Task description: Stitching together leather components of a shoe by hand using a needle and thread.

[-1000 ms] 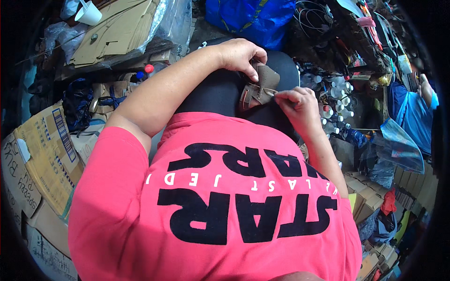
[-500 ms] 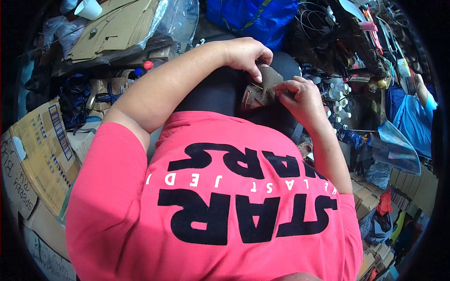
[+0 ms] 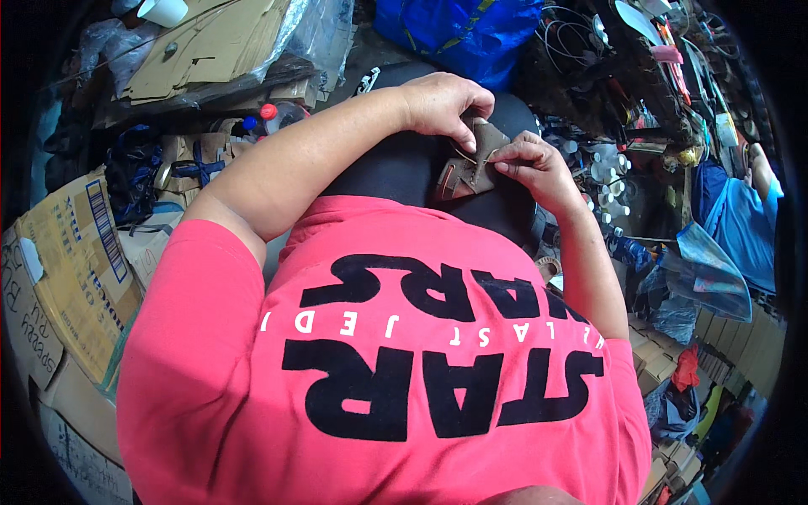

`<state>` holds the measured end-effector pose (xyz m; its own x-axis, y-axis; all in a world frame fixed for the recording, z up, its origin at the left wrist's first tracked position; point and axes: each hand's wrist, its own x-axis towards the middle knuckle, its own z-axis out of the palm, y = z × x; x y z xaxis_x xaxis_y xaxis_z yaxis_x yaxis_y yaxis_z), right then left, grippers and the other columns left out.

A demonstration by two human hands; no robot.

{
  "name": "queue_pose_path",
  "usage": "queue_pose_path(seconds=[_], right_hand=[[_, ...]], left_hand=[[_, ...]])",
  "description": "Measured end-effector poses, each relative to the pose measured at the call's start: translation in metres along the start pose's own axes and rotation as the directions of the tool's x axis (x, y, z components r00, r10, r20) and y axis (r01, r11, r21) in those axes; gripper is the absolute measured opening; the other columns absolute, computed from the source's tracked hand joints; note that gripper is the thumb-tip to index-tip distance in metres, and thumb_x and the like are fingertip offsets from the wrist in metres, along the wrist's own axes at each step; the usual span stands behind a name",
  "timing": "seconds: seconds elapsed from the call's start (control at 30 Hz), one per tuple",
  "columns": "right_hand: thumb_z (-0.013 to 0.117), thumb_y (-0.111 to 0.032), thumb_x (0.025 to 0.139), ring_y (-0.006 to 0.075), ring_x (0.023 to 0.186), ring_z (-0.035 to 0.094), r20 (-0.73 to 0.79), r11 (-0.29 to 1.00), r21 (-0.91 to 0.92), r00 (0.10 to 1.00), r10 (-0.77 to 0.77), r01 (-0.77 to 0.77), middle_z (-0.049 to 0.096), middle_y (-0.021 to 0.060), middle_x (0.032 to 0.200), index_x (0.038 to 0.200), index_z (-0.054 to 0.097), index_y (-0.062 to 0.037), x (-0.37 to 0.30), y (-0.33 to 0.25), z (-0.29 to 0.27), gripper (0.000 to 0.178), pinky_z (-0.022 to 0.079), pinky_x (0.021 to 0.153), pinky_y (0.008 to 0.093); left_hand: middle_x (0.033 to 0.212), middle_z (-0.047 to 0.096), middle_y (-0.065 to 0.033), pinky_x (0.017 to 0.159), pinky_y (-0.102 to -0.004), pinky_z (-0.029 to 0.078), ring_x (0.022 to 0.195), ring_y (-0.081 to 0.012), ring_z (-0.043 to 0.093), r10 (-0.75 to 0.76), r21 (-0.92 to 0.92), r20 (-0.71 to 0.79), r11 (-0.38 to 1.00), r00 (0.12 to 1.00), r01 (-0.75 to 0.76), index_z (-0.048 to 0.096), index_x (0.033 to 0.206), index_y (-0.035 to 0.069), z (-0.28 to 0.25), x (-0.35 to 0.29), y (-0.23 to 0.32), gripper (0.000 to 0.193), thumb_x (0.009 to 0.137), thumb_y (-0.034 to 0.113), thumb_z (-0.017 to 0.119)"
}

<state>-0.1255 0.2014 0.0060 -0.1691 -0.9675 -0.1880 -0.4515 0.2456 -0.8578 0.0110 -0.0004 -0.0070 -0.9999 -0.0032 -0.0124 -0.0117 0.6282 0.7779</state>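
A small brown leather-like piece [image 3: 461,178] with stitches and a pale cord along it lies over my dark-clad lap. At its upper edge, my left hand [image 3: 448,105] pinches it between thumb and curled fingers. Thumb and forefinger of my right hand [image 3: 539,170] close together at the piece's right side, next to the stitched line. A thin pale cord seems to run into that pinch, but it is too small to be sure. The fingertips hide part of the piece. An orange-brown strip shows at its lower left.
Flattened cardboard [image 3: 202,63] is stacked at the far left, with a white cup [image 3: 163,12] beside it. A blue bag [image 3: 459,34] stands ahead of my knees. Several small bottles [image 3: 608,164] crowd the right. A cardboard box [image 3: 76,269] stands at my left.
My right hand has shifted slightly up and left, its fingers straighter along the brown piece. The left hand keeps its hold with little movement.
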Motion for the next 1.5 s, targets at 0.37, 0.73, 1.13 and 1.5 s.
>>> queue_pose_path(seconds=[0.37,0.73,1.13,1.5], right_hand=[[0.075,-0.008,0.078,0.0118,0.084,0.055,-0.053,0.995,0.079,0.997,-0.050,0.054,0.057,0.0001,0.076,0.091,0.073,-0.0059,0.000,0.004,0.006,0.013,0.043,0.076,0.0261],[0.072,-0.010,0.075,0.0243,0.069,0.054,-0.290,0.857,-0.470,0.880,-0.376,0.211,0.053,0.0048,0.070,0.095,0.070,-0.0151,-0.027,-0.016,0.041,0.021,0.042,0.071,0.0355],[0.066,-0.001,0.079,0.0192,0.072,0.056,-0.115,0.943,-0.286,0.971,-0.208,0.168,0.055,0.0037,0.075,0.095,0.075,-0.0198,-0.005,-0.005,0.016,0.026,0.045,0.066,0.0309],[0.066,0.000,0.081,0.0177,0.080,0.055,-0.085,0.986,-0.153,0.993,-0.080,0.066,0.056,0.0023,0.079,0.094,0.075,-0.0194,0.000,-0.005,0.013,0.025,0.045,0.074,0.0300]], left_hand=[[0.087,0.063,-0.0099,0.071,-0.0384,0.047,0.083,-0.0308,0.061,0.034,0.055,-0.108,0.998,0.994,-0.028,0.058,0.089,0.006,0.006,-0.007,0.002,0.041,0.061,0.023,0.083],[0.100,0.050,-0.0139,0.088,-0.0379,0.045,0.102,-0.0311,0.053,0.083,0.134,-0.371,0.990,0.925,-0.035,0.062,0.104,0.008,0.011,-0.062,0.019,0.030,0.078,-0.005,0.056],[0.082,0.062,-0.0063,0.066,-0.0300,0.049,0.073,-0.0199,0.063,0.024,0.026,-0.439,1.000,0.898,-0.014,0.072,0.089,0.010,0.019,-0.080,0.037,0.014,0.077,0.003,0.072],[0.074,0.051,-0.0076,0.063,-0.0328,0.046,0.068,-0.0212,0.056,0.001,0.071,-0.410,0.997,0.912,0.031,0.073,0.086,0.010,0.021,-0.076,0.035,0.013,0.075,0.005,0.074]])
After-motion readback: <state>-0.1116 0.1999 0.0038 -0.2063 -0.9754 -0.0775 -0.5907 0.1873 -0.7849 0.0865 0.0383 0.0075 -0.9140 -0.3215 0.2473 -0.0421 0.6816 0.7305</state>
